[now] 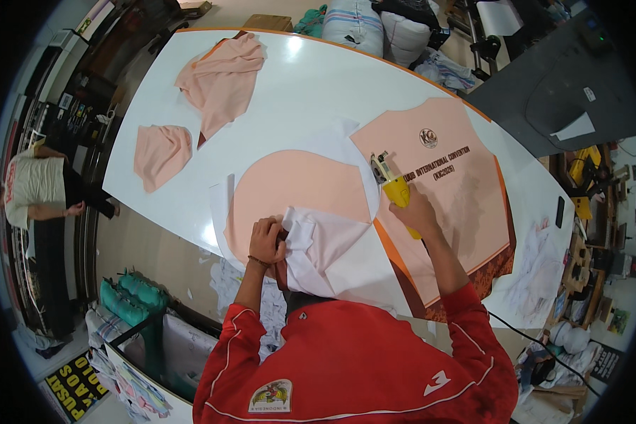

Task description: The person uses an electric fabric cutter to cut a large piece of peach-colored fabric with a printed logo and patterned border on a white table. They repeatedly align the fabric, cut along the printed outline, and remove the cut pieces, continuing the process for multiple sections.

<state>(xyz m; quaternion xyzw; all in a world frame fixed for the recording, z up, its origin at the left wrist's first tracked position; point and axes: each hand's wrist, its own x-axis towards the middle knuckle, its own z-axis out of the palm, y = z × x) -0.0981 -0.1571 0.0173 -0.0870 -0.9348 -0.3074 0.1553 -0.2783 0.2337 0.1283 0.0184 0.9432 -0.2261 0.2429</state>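
Observation:
My left hand [266,240] grips the edge of a peach fabric piece with a curved outline [297,180], where its white side [318,254] is folded over near the table's front. My right hand [414,212] is closed round a yellow electric cloth cutter [396,189], its silver head resting at the seam between that piece and a larger peach shirt panel [459,194] with printed lettering and an orange-brown border. A white sheet [343,138] shows beneath the curved piece. Two loose peach pieces [226,78] [161,155] lie rumpled at the upper left of the white table [304,85].
Another person [39,184] stands left beside long machinery [49,120]. Wrapped bundles [353,28] lie behind the table; a grey board [544,85] sits at upper right. A black cord [537,343] runs off the right side. A bin with green bundles [134,297] stands lower left.

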